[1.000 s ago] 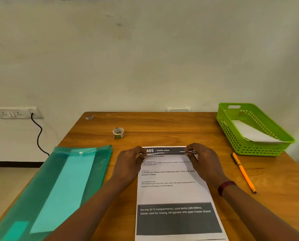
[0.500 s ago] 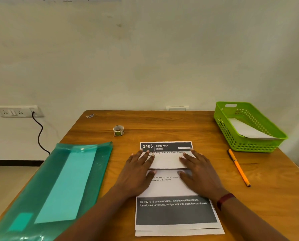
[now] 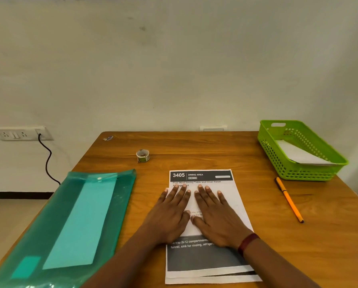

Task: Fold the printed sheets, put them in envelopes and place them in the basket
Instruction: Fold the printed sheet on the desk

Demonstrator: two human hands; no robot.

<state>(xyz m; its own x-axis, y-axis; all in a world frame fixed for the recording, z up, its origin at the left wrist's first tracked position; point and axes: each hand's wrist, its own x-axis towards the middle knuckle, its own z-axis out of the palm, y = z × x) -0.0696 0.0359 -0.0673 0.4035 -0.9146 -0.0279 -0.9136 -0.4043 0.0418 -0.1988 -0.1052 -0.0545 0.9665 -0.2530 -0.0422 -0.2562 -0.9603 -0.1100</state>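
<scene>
Left grip (image 3: 169,217): flat, palm down, fingers straight and spread on the white flap of the folded sheet; clamped on nothing.
Right grip (image 3: 217,219): flat as well, fingers straight, pressing the same flap just beside the left, thumbs almost touching; dark red band at the wrist.
Folded sheet (image 3: 236,208): far end turned down over the middle, white back up, dark printed block showing at the near end; lying on another sheet, centre of the surface.
Sheet below (image 3: 201,175): flat, header "3405 DINING AREA" peeking out just beyond the fingertips, near edge jutting past the folded one.
Basket (image 3: 302,173): bright green, far right corner, well apart from the sheets.
White envelope (image 3: 298,154): inside the basket, tilted against the near wall.
Pen (image 3: 289,200): orange, dark tips, lying between sheets and basket, touching neither.
Folder (image 3: 49,215): translucent green, along the left side, lighter strip of paper inside.
Small roll (image 3: 142,155): beyond the sheets, alone; tape or stickers, cannot tell.
Surface (image 3: 319,235): brown wood grain.
Wall socket (image 3: 20,134): left of the surface, black cable (image 3: 47,163) plugged in and hanging down.
</scene>
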